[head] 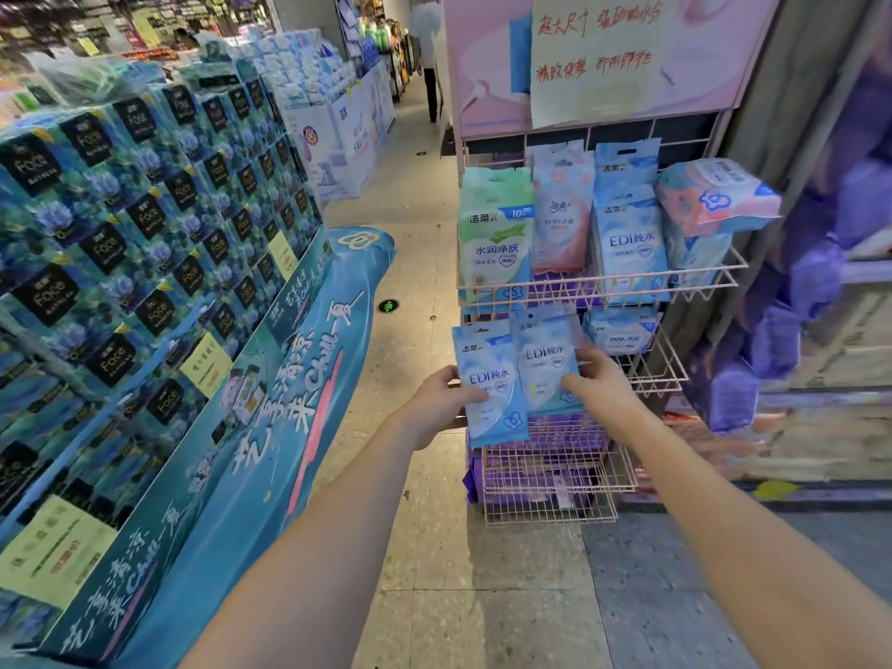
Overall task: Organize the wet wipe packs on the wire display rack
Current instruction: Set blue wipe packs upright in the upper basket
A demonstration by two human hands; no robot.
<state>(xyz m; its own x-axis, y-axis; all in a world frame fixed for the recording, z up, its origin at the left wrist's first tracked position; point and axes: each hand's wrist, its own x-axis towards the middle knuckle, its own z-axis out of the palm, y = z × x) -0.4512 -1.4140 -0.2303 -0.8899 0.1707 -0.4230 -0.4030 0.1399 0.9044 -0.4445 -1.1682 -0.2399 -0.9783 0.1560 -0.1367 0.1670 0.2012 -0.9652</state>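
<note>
A pink wire display rack (598, 284) stands ahead with three tiers. Its top tier holds upright wet wipe packs: a green one (494, 234), a pink one (560, 214), a blue one (627, 234), and a pink-and-blue pack (714, 198) lying tilted at the right. My left hand (441, 403) grips a blue pack (487, 383) by its left edge. My right hand (601, 379) holds a second blue pack (545, 359) by its right edge. Both packs stand upright side by side in front of the middle tier.
A small blue pack (620, 333) lies in the middle tier. Purple packs (540, 465) fill the bottom basket. A tall blue stack of tissue boxes (145, 243) lines the left side. A person (429, 55) stands far down the aisle. Purple goods (772, 340) hang at the right.
</note>
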